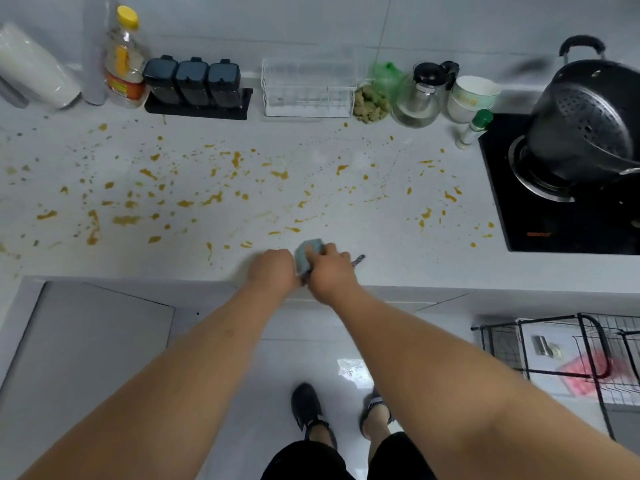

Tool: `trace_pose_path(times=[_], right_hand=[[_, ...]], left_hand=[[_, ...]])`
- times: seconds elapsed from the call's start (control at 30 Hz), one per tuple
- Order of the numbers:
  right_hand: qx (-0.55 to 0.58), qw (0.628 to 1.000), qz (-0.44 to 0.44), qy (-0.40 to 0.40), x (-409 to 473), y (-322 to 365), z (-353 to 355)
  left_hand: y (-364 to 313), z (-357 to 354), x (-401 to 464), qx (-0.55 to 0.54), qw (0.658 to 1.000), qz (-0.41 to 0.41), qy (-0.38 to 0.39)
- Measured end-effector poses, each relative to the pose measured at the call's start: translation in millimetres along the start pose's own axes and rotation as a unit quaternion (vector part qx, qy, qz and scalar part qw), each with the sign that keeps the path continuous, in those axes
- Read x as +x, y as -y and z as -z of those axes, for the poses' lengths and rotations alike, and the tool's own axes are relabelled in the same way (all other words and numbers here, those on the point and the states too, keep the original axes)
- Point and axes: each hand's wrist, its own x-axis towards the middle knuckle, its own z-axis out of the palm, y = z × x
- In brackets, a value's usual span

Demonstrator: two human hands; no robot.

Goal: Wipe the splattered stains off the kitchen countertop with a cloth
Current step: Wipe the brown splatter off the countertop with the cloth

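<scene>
Yellow stains (214,197) spatter our white worktop (311,157). We grip the bunched cloth (306,258) with our left hand (273,271) and right hand (330,273) at its front edge.

The countertop (311,271) looks like smooth pale stone with a dull sheen, spotted with wet-looking ochre stains (214,197), and the cloth (306,256) is soft woven fabric, grey-green. The pot (585,126) is dark brushed metal on a glossy black glass hob (540,220). The bottle (124,60) is clear plastic, the jug (420,98) clear glass, the floor tiles (294,358) shiny
</scene>
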Motion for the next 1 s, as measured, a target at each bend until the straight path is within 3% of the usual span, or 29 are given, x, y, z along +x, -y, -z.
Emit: trace_pose_path(times=[0.17,0.3,0.4,0.47,0.53,0.63,0.77,1.0], right_hand=[[-0.015,1.0,-0.001,-0.018,-24.4,-30.6,-0.9],[-0.031,0.996,-0.072,-0.029,-33.7,-95.5,19.6],[0.079,0.987,-0.133,-0.042,-25.6,-126.7,44.0],[0.159,0.972,-0.132,-0.112,-17.6,-130.5,55.2],[0.143,0.971,-0.135,-0.138,-14.9,-123.7,54.7],[0.062,0.987,-0.14,-0.057,-18.4,-103.4,30.4],[-0.019,0.998,-0.049,-0.041,-18.2,-57.8,-1.5],[-0.033,0.997,0.073,-0.003,-1.4,47.8,-29.0]], left_hand=[[-1.8,4.3,4.4,-0.008,0.999,0.017,0.043],[5.3,11.1,6.8,-0.038,0.997,0.012,0.059],[16.0,10.0,9.8,-0.089,0.995,0.017,0.041],[23.5,6.0,5.8,-0.146,0.989,0.027,0.02],[32.5,1.8,-1.0,-0.185,0.982,0.022,-0.004],[45.5,-3.0,-13.2,-0.217,0.974,0.022,-0.053],[60.9,-6.6,-27.5,-0.216,0.973,0.034,-0.069],[74.4,-16.6,-42.9,-0.194,0.976,0.054,-0.087]])
